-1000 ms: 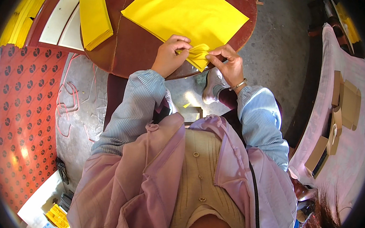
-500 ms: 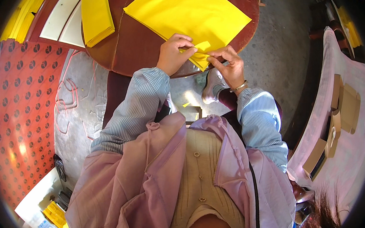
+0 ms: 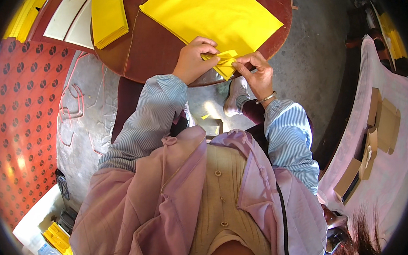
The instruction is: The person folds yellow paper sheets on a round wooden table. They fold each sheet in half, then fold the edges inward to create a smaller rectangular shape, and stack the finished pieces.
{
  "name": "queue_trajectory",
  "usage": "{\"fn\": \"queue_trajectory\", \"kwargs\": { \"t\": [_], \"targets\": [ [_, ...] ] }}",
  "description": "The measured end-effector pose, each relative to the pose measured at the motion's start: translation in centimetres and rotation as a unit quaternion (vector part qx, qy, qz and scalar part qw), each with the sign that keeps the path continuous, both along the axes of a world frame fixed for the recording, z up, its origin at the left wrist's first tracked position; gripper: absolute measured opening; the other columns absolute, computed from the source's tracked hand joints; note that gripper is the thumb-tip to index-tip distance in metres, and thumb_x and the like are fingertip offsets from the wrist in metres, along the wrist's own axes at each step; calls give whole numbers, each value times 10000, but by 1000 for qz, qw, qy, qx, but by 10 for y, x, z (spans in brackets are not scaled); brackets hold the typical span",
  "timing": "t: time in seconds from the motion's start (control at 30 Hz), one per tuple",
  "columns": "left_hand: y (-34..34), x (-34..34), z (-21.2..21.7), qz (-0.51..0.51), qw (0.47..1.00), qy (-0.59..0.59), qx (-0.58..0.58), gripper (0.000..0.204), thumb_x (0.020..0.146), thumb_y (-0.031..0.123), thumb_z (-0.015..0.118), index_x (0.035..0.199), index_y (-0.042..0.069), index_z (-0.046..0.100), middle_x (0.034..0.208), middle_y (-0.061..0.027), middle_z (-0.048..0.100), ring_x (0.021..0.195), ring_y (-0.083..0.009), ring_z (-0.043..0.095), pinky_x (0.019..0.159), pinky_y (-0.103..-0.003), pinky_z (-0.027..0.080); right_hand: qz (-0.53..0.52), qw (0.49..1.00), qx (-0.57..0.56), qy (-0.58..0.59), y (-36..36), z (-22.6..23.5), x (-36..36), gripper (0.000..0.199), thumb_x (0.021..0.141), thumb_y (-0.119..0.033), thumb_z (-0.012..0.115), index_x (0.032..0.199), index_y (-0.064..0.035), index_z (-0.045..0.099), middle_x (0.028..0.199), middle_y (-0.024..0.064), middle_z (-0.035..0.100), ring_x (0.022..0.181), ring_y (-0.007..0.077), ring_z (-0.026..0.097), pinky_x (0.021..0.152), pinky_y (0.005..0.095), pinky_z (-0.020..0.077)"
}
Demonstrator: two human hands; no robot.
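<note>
A stack of yellow sheets (image 3: 211,13), which look like paper, lies on the round brown table (image 3: 157,54), one corner pointing toward me over the near edge. My left hand (image 3: 196,59) pinches the lifted, creased corner from the left, thumb and forefinger together. From the right, my right hand (image 3: 256,74) grips the same corner between thumb and fingertips; a bracelet circles that wrist. Between both hands the corner's layers are bent and folded up. How many layers each hand holds is hidden by the fingers.
A folded yellow stack (image 3: 109,14) rests at the table's left. At right, cardboard boxes (image 3: 387,127) lie on a pink-white cloth (image 3: 354,118). A red patterned sheet (image 3: 25,116) covers the left side, beside a pinkish cord (image 3: 79,103) on the floor.
The yellow corner between my hands is more raised and bent, with more folds showing. Both hands stay nearly in place, and the whole view has shifted slightly.
</note>
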State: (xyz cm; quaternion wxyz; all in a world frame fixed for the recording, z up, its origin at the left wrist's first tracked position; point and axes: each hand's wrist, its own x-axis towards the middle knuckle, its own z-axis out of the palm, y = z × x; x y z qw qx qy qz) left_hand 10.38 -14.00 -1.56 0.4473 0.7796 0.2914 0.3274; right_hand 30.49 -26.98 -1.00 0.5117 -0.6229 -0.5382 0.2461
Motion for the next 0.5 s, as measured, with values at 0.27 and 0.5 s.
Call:
{"fn": "queue_trajectory", "kwargs": {
  "t": [0.27, 0.5],
  "targets": [
    [-2, 4, 2, 21, 999, -1, -43, 192, 869, 150, 830, 990, 5, 793, 1167, -102, 725, 1000, -180, 708, 843, -294, 552, 3, 999, 29, -25, -3, 3, -3, 167, 876, -57, 859, 1017, -30, 774, 935, 30, 689, 830, 117, 690, 761, 257, 571],
    [0, 1, 1, 6, 999, 19, -35, 179, 883, 129, 797, 1011, 5, 789, 1188, -97, 720, 1023, -187, 703, 857, -294, 546, 5, 1000, 9, -21, -2, 2, 0, 146, 881, -76, 861, 997, -25, 788, 949, 39, 701, 853, 132, 701, 776, 267, 581]
  ]
}}
